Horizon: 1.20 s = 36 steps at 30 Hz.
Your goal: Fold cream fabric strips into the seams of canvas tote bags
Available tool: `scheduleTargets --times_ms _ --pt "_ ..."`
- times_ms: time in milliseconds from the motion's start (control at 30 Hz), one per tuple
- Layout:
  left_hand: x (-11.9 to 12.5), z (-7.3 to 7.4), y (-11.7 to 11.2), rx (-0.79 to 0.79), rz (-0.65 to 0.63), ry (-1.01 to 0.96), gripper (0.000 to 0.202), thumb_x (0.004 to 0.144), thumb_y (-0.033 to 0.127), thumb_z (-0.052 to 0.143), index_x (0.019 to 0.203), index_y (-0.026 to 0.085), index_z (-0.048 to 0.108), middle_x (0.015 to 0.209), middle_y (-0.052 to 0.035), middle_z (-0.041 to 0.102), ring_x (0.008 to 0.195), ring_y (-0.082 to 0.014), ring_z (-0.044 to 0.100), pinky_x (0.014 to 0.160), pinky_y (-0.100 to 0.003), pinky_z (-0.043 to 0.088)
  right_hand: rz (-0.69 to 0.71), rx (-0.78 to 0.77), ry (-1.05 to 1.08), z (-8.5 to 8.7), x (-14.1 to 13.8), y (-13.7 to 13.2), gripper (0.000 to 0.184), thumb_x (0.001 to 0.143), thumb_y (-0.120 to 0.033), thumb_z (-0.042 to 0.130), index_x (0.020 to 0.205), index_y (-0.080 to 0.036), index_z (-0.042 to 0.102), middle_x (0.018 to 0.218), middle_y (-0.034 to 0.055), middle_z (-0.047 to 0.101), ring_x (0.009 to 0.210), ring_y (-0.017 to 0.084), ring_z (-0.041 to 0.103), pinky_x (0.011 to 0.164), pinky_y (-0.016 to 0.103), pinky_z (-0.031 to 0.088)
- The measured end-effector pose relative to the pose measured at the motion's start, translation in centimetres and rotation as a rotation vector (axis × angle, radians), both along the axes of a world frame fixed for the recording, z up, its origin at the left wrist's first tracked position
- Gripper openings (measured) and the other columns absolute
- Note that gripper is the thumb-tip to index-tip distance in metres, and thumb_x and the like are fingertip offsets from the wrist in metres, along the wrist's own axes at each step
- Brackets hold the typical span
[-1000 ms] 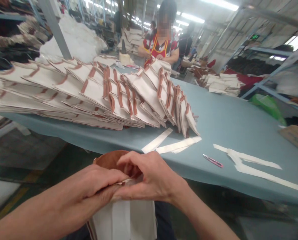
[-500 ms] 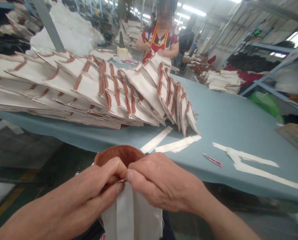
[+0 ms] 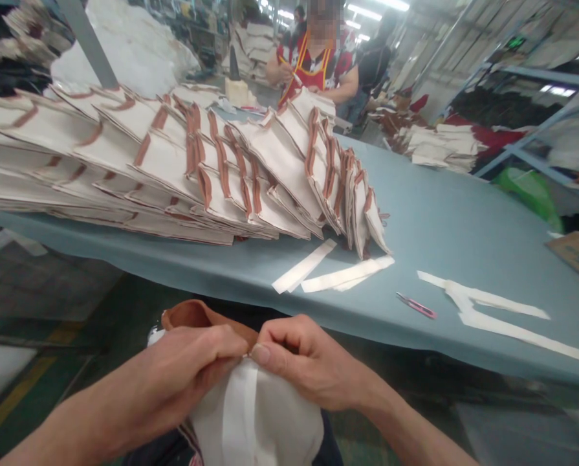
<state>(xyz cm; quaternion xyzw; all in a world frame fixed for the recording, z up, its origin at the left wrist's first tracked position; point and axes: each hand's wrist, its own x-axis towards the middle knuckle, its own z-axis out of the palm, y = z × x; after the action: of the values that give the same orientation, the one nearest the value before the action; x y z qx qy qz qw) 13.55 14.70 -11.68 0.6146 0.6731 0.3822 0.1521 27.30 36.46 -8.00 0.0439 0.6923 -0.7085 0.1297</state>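
Observation:
Close to my body, below the table edge, is a cream fabric bag with a brown inner band at its opening. A white strip runs down its side. My left hand pinches the rim from the left, fingers closed. Right beside it, my right hand grips the same rim between thumb and bent forefinger. The two hands nearly touch at the top of the white strip. Whatever small detail lies under the fingertips is hidden.
Overlapping cream fabric bags with brown edges cover the left of the blue-grey table. Pale strips and a pink-handled pointed tool lie near its front edge. A person in a red apron works opposite. A cardboard piece sits right.
The bag's opening has sagged and flattened to the left, and the cream side now bulges outward. Both hands still pinch the rim, the right with its fingers more bent. The view has shifted slightly.

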Motion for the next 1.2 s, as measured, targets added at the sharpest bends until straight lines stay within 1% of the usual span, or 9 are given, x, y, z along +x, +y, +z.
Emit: scheduleTargets --times_ms 133,233,500,633,733,867,1000,1100,1200 --pt "0.3 -0.1 0.0 0.025 -0.089 0.093 0.028 0.109 0.006 0.039 0.105 0.026 0.058 0.088 0.0049 0.07 0.074 -0.0123 0.066 0.071 -0.022 0.046 0.049 0.301 0.166 0.9 0.4 0.2 0.034 0.105 -0.034 0.063 0.076 -0.021 0.055 0.066 -0.0067 0.046 0.06 0.009 0.039 0.056 0.024 0.028" --pt "0.4 0.6 0.3 0.05 -0.111 0.171 0.029 0.107 0.003 0.038 0.105 0.025 0.057 0.086 0.0049 0.069 0.069 -0.0125 0.062 0.065 -0.023 0.043 0.088 0.349 0.188 1.6 0.6 0.5 0.025 0.106 -0.029 0.06 0.084 -0.019 0.064 0.071 -0.0055 0.053 0.063 0.01 0.044 0.062 0.024 0.034" --pt "0.7 1.2 1.0 0.21 -0.116 0.29 0.03 0.109 0.003 0.04 0.106 0.023 0.062 0.082 0.0018 0.068 0.066 -0.0146 0.063 0.062 -0.023 0.047 0.152 0.092 -0.016 1.7 0.6 0.7 0.063 0.108 -0.073 0.057 0.073 -0.022 0.045 0.072 -0.0056 0.037 0.065 0.011 0.033 0.055 0.025 0.027" --pt "0.9 1.4 0.9 0.192 -0.137 0.261 0.032 0.113 0.005 0.037 0.104 0.023 0.063 0.084 0.0011 0.074 0.067 -0.0139 0.068 0.061 -0.023 0.047 0.152 -0.179 -0.088 0.7 0.4 0.0 0.063 0.094 -0.071 0.08 0.071 -0.021 0.05 0.064 -0.0096 0.034 0.057 0.008 0.025 0.048 0.023 0.021" --pt "1.1 1.6 0.7 0.138 -0.105 0.127 0.032 0.116 0.012 0.04 0.094 0.024 0.059 0.081 0.0033 0.076 0.065 -0.0129 0.07 0.06 -0.023 0.047 0.124 -0.211 -0.088 0.8 0.5 -0.6 0.055 0.092 -0.059 0.085 0.07 -0.021 0.052 0.061 -0.0106 0.037 0.054 0.006 0.026 0.047 0.022 0.023" --pt "0.8 2.2 0.6 0.093 -0.037 0.033 0.015 0.116 0.029 0.057 0.103 0.025 0.065 0.086 0.006 0.08 0.068 -0.0115 0.073 0.062 -0.022 0.048 0.099 0.126 0.114 1.7 1.0 -1.0 0.03 0.093 -0.027 0.07 0.068 -0.02 0.056 0.058 -0.0096 0.04 0.05 0.005 0.033 0.048 0.021 0.026" --pt "0.0 3.4 0.9 0.078 -0.098 -0.021 0.042 0.119 0.049 0.051 0.086 0.024 0.059 0.074 0.0082 0.068 0.061 -0.0091 0.063 0.058 -0.021 0.044 0.062 0.503 0.469 1.9 1.3 -1.2 0.019 0.081 -0.015 0.057 0.063 -0.02 0.052 0.06 -0.0064 0.053 0.053 0.007 0.042 0.054 0.024 0.031" --pt "-0.5 3.5 1.3 0.04 -0.13 -0.038 0.055 0.122 0.053 0.041 0.077 0.023 0.052 0.067 0.0084 0.059 0.058 -0.0083 0.055 0.056 -0.02 0.04 0.033 0.613 0.658 1.2 1.2 -1.7 0.021 0.08 -0.012 0.053 0.063 -0.022 0.046 0.058 -0.0056 0.056 0.053 0.008 0.041 0.055 0.026 0.032" --pt "-0.3 1.6 1.9 0.102 -0.146 -0.162 0.06 0.121 0.056 0.039 0.073 0.022 0.046 0.063 0.0078 0.05 0.056 -0.0098 0.046 0.055 -0.026 0.034 -0.093 0.613 0.788 0.3 0.8 -2.9 0.023 0.077 -0.01 0.05 0.063 -0.023 0.037 0.053 -0.0081 0.045 0.049 0.007 0.033 0.051 0.025 0.029"
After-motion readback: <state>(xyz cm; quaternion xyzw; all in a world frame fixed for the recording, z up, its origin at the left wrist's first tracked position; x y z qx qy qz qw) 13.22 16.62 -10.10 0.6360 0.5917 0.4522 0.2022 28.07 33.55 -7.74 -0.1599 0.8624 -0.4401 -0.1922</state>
